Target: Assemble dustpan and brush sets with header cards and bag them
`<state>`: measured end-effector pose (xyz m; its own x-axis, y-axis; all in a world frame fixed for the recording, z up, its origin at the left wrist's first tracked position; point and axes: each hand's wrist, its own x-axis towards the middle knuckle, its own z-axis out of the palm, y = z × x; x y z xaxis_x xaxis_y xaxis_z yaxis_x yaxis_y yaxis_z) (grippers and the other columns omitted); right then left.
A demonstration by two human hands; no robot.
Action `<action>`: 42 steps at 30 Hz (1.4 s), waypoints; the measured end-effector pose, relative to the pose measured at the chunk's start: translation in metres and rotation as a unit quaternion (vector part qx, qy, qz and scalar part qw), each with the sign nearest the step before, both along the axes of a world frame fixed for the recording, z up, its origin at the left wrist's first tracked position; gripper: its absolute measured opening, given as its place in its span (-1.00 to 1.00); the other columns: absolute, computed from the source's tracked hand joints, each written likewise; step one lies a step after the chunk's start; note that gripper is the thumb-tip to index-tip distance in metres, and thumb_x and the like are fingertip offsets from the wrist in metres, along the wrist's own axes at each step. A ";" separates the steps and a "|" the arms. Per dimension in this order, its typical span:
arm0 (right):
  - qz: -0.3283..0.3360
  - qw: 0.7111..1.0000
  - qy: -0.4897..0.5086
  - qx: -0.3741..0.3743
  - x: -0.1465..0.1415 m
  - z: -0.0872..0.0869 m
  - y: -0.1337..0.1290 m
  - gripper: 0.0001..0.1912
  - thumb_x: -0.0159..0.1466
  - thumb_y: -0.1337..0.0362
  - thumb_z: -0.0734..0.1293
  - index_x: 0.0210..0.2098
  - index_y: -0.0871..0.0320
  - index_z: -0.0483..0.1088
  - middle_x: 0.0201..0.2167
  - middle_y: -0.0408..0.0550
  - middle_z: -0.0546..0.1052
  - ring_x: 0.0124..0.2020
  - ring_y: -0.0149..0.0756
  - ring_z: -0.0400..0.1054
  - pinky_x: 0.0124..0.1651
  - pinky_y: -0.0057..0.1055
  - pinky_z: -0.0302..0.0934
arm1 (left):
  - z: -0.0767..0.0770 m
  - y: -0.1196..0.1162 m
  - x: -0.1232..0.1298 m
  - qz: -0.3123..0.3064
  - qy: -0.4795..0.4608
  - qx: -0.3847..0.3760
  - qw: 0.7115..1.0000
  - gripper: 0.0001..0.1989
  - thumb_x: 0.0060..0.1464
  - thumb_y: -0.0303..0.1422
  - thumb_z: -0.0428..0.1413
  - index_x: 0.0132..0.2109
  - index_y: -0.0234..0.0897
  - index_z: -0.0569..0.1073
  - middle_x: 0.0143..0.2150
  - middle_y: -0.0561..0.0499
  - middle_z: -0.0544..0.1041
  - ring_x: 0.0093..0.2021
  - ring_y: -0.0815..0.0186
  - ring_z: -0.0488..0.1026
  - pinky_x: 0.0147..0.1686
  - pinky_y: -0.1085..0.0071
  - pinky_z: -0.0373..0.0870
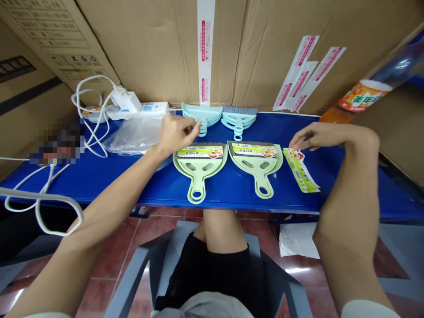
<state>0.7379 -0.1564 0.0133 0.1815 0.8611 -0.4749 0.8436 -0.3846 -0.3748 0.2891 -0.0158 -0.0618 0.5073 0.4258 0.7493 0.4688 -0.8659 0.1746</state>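
L hand hung over the blue table, just beyond the left pale-green dustpan-and-brush set, fingers bent, thumb close to index; couldn't tell if they met, & nothing showed btwn them. R hand curled down at the far end of the loose printed label cards, right of the right pale-green dustpan-and-brush set; couldn't tell if it pinched a card or only touched. Both green sets lay side by side, handles toward the near edge, each w/ a label across its bristles.

Main risk, prob.: cards looked thin & stacked, so R fingers could've picked up two or creased one. Handles sat close to the near edge, so a forearm bump could've tipped a set off. White cable looped by L forearm; a snag might've dragged the power strip. Clear plastic bags, left of L hand, might've slid if brushed. Far side: a wide L swing could've upset the stacked light-blue dustpans. Far right, R elbow might've knocked the orange-drink bottle.
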 end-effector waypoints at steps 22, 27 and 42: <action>0.007 0.999 0.039 -0.032 -0.009 -0.012 0.009 -0.73 -0.15 0.30 0.58 -0.41 0.16 0.62 -0.50 -0.07 0.61 -0.43 -0.35 0.39 -0.38 -0.45 0.30 | 0.014 0.029 -0.034 0.065 -0.075 0.038 0.994 -0.48 0.48 -0.06 0.12 -0.47 -0.14 0.26 -0.63 0.08 0.26 -0.55 0.29 0.28 -0.42 0.21 0.17; -0.028 0.996 0.080 -0.007 -0.008 -0.012 0.008 -0.70 -0.12 0.30 0.66 -0.39 0.12 0.62 -0.43 -0.02 0.66 -0.32 -0.24 0.52 -0.27 -0.39 0.45 | 0.023 0.049 -0.064 0.191 -0.099 0.018 0.976 -0.41 0.47 0.01 0.17 -0.47 -0.17 0.20 -0.61 0.11 0.15 -0.49 0.35 0.14 -0.33 0.23 0.18; -0.071 0.980 -0.072 0.170 -0.030 -0.009 0.016 -0.79 0.36 0.42 0.42 -0.04 0.26 0.64 -0.23 0.12 0.68 -0.30 -0.25 0.52 -0.19 -0.34 0.44 | -0.002 0.033 -0.024 0.163 0.020 -0.051 0.985 -0.60 0.35 -0.14 0.16 -0.45 -0.16 0.38 -0.53 -0.03 0.38 -0.32 0.08 0.50 -0.12 0.15 0.38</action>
